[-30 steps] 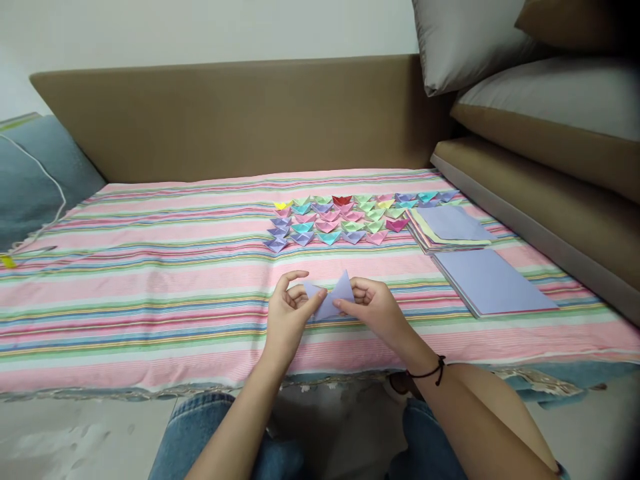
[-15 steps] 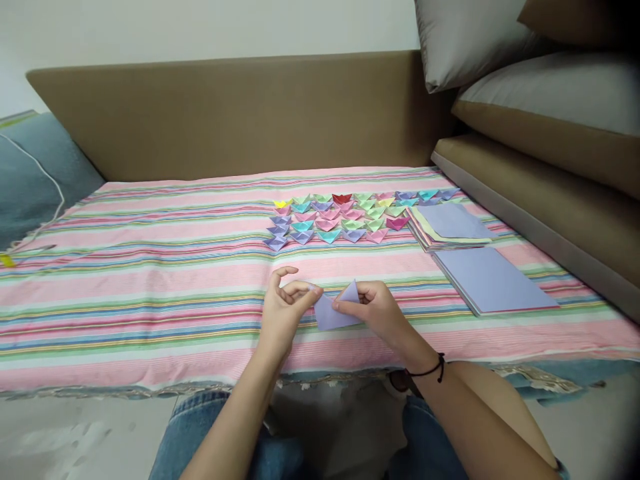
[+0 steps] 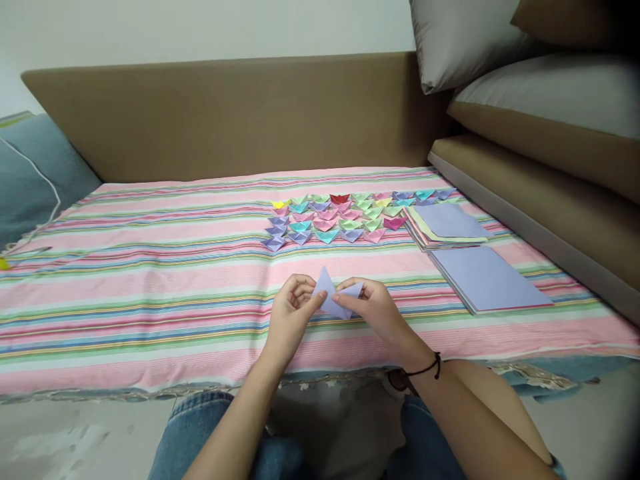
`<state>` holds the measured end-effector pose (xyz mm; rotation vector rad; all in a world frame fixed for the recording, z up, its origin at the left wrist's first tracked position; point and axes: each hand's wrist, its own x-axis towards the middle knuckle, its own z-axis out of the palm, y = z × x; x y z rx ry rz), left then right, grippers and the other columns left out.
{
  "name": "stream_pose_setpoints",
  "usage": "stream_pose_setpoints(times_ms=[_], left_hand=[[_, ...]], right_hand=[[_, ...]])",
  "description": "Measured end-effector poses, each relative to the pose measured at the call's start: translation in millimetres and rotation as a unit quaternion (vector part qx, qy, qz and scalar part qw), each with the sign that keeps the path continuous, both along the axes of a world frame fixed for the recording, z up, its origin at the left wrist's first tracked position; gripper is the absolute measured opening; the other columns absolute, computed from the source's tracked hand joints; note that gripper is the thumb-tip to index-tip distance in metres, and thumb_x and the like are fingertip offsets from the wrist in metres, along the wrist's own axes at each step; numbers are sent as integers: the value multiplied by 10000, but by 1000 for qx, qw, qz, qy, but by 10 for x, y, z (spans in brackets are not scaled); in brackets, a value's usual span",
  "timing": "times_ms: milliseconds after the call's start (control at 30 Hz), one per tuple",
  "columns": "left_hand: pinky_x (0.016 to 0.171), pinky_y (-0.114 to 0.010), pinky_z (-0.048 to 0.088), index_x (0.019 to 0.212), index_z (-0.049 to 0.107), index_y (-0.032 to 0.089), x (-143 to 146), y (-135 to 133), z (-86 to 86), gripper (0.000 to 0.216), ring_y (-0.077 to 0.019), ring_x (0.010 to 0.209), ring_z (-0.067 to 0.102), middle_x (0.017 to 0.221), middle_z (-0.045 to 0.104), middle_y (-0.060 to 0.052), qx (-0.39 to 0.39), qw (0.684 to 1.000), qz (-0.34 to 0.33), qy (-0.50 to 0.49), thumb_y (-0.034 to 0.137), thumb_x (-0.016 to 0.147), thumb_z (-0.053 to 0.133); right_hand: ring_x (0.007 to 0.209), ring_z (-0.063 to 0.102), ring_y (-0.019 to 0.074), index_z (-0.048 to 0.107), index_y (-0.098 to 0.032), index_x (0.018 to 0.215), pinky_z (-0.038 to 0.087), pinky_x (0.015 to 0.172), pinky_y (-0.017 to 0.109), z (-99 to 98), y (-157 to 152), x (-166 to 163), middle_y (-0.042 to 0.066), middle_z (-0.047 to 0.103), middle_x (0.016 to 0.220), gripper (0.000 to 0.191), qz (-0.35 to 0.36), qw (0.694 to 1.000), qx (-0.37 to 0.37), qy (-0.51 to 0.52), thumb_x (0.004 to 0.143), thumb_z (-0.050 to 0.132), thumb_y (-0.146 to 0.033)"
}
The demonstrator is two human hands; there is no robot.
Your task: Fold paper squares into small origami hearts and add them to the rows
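Between my two hands is a folded sheet of lavender paper (image 3: 336, 308), held above the striped cloth. My left hand (image 3: 296, 308) pinches its left side, thumb in front and curled fingers behind. On the other side, my right hand (image 3: 367, 301) grips the paper with its thumb laid across the front. One pointed corner stands up near the left thumb, and another points to the right past the right fingers. Beyond the hands, several small folded paper boats (image 3: 327, 215) in many colours lie in rows on the cloth.
To the right lie a stack of lavender-topped paper (image 3: 493, 280) and, behind it, a pile of mixed coloured sheets (image 3: 447, 223). Sofa cushions (image 3: 540, 180) rise along the right edge. A brown backrest (image 3: 225, 120) bounds the striped cloth (image 3: 125, 287). A white cable (image 3: 43, 177) hangs at left.
My left fingers, spread before, have closed in on the paper. The sheet has turned and been folded further, so a point now stands up near my left thumb.
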<state>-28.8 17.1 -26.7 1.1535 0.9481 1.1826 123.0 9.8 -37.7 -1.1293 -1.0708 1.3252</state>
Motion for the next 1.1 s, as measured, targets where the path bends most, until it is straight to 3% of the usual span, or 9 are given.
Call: stream_pose_setpoints(times_ms=[167, 233, 367, 467, 667, 833, 1000, 1100], left_hand=[[564, -213, 430, 801, 633, 146, -75, 38, 3, 211, -120, 637, 563, 728, 615, -20, -2, 996, -58, 62, 283, 667, 722], [560, -207, 426, 880, 648, 154, -91, 34, 26, 245, -113, 627, 556, 715, 604, -11, 1, 996, -54, 73, 288, 684, 707], [661, -236, 488, 1237, 457, 282, -102, 4, 77, 612, -133, 760, 602, 927, 608, -20, 26, 993, -103, 51, 217, 682, 707], [765, -306, 515, 1203, 504, 304, -100, -9, 72, 640, -183, 905, 598, 1178, 521, -62, 93, 980, -148, 98, 144, 626, 729], [709, -266, 487, 860, 703, 242, -89, 14, 55, 184, -202, 901, 562, 914, 589, -65, 202, 959, -59, 187, 146, 711, 650], [669, -258, 484, 776, 697, 193, -91, 29, 81, 70, -191, 827, 585, 865, 604, -69, 154, 977, -30, 146, 213, 712, 679], [612, -243, 468, 692, 675, 159, -80, 27, 51, 104, -158, 688, 592, 721, 636, -47, 88, 989, 3, 118, 257, 690, 709], [605, -240, 470, 723, 654, 162, -67, 9, 36, 130, -140, 647, 595, 695, 632, -19, 56, 995, 16, 79, 260, 675, 724]], right_hand=[[611, 639, 163, 632, -164, 652, 508, 572, 266, 66, -2, 66, 10, 658, 628, 245, 57, 998, -20, -3, 556, 784, -330], [612, 646, 165, 626, -162, 645, 522, 604, 281, 90, -6, 65, 9, 656, 610, 257, 57, 998, -25, 6, 544, 792, -331], [576, 635, 144, 605, -164, 693, 528, 605, 272, 97, 2, 66, 0, 653, 580, 266, -26, 998, -39, 52, 572, 780, -325], [569, 631, 140, 569, -176, 751, 527, 600, 266, 94, 6, 81, -3, 656, 595, 305, -75, 990, -49, 107, 571, 781, -301], [580, 638, 149, 443, -216, 773, 519, 604, 276, 125, -11, 83, -40, 625, 599, 370, -53, 992, -30, 114, 584, 755, -279], [633, 633, 149, 430, -247, 897, 503, 621, 275, 114, -5, 103, -52, 614, 673, 340, 27, 997, 55, 48, 668, 682, -239], [854, 616, 180, 617, -201, 824, 490, 726, 286, 98, -1, 92, 33, 637, 853, 99, 24, 986, 156, -57, 727, 613, -189], [887, 618, 194, 671, -200, 813, 486, 791, 316, 94, -5, 78, 43, 670, 859, 108, 39, 983, 164, -76, 737, 600, -170]])
